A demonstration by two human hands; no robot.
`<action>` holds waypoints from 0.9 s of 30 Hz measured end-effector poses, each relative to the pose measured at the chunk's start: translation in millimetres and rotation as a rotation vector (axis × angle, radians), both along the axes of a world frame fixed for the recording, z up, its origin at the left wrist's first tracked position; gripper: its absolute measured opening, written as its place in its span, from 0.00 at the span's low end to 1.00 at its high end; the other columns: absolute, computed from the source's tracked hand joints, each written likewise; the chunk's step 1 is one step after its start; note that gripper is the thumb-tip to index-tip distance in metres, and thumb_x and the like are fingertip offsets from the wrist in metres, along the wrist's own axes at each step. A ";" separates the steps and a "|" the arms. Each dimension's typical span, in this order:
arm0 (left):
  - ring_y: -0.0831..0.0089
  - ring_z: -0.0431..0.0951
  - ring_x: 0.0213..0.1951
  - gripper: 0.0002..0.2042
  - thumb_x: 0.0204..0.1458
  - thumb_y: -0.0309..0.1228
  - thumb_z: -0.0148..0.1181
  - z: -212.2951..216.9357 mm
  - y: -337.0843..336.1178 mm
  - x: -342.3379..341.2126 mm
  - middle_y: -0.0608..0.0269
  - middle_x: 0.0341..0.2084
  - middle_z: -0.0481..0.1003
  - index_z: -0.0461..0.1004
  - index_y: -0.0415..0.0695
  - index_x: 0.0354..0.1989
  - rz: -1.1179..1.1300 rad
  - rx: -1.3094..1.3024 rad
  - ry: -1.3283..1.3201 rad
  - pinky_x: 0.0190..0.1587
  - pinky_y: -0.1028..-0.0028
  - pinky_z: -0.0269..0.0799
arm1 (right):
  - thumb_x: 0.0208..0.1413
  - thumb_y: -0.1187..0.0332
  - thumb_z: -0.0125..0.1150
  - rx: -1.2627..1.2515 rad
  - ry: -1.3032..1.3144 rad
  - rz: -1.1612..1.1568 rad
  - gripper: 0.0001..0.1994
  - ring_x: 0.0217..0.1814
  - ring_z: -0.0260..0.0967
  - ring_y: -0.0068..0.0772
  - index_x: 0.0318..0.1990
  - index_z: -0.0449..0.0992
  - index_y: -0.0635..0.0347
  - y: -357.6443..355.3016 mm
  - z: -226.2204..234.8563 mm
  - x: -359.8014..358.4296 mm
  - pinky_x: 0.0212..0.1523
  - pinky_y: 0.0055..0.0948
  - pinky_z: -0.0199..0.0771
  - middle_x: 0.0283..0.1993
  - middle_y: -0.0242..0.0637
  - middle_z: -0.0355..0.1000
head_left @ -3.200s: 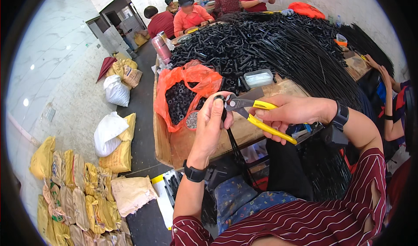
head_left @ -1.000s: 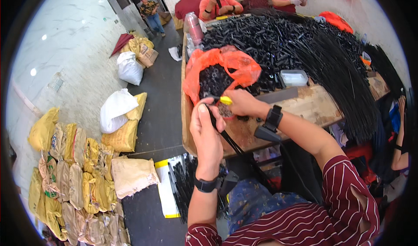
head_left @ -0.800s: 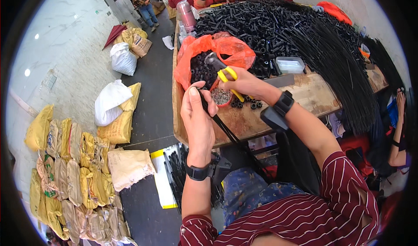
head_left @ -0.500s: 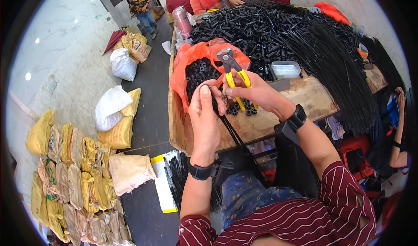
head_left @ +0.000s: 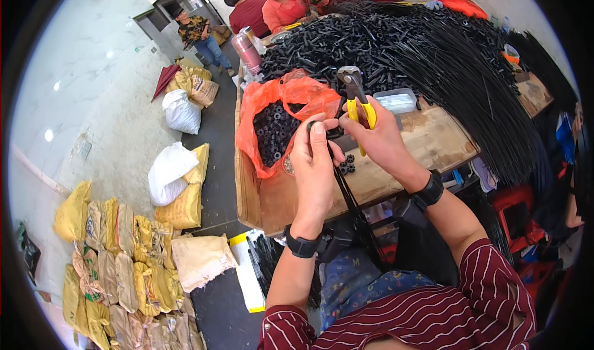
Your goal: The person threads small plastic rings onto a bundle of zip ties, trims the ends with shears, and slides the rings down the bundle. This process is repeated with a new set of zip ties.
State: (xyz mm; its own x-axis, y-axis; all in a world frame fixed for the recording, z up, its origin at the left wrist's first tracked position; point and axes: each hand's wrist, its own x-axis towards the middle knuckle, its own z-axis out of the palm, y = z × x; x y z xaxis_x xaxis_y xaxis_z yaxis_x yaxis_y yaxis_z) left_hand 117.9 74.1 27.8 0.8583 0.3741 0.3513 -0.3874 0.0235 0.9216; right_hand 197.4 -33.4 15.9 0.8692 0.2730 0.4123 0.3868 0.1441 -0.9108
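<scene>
My left hand (head_left: 314, 164) is closed round the upper ends of several long thin black strips (head_left: 351, 196), which hang down toward my lap. A small dark round end shows at its thumb and fingertips. Yellow-handled end nippers (head_left: 355, 90) are in my right hand (head_left: 382, 134), jaws upward. The right fingertips come close to the left ones; whether they also pinch a small part is unclear. Beside my left hand, an open orange-red plastic bag (head_left: 250, 116) holds many small black ring-shaped parts (head_left: 272, 130). A few more rings (head_left: 348, 164) lie on the wooden table (head_left: 427, 146).
A large heap of black tubular pieces (head_left: 334, 43) and a bundle of long black rods (head_left: 458, 84) cover the table's far side. A clear plastic box (head_left: 396, 100) and drink can (head_left: 247, 54) stand there. Sacks (head_left: 139, 238) line the left floor; several people are beyond the table.
The whole view has shifted slightly. My hands stay close together, and the nippers now point more upright. Across the table, a person in an orange-red shirt has raised a hand.
</scene>
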 end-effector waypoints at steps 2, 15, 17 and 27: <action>0.85 0.68 0.22 0.16 0.66 0.36 0.43 -0.7 -7.1 3.9 0.61 0.41 0.74 0.66 0.37 0.53 0.014 0.009 -0.014 0.24 0.83 0.63 | 0.53 0.70 0.62 -0.010 -0.006 -0.021 0.10 0.29 0.60 0.17 0.38 0.70 0.63 -6.8 -2.4 2.3 0.30 0.24 0.64 0.27 0.29 0.66; 0.85 0.68 0.21 0.14 0.66 0.36 0.44 6.2 -33.3 16.2 0.58 0.38 0.76 0.65 0.36 0.50 -0.007 0.119 0.019 0.22 0.83 0.60 | 0.53 0.69 0.64 -0.180 -0.160 -0.166 0.12 0.28 0.70 0.34 0.43 0.71 0.61 -42.1 3.0 9.4 0.30 0.32 0.68 0.27 0.41 0.72; 0.85 0.68 0.21 0.15 0.66 0.36 0.43 4.1 -31.5 17.6 0.57 0.38 0.76 0.65 0.36 0.50 -0.013 0.118 0.012 0.22 0.82 0.61 | 0.53 0.69 0.63 -0.176 -0.195 -0.175 0.12 0.29 0.71 0.38 0.43 0.71 0.61 -42.6 4.2 6.3 0.31 0.34 0.69 0.28 0.43 0.72; 0.84 0.68 0.21 0.13 0.66 0.35 0.41 4.7 -33.6 21.1 0.57 0.33 0.76 0.64 0.37 0.48 -0.029 0.170 0.016 0.23 0.81 0.63 | 0.53 0.72 0.59 -0.385 -0.518 -0.228 0.09 0.35 0.73 0.53 0.42 0.71 0.62 -54.0 18.2 1.9 0.33 0.43 0.70 0.33 0.49 0.74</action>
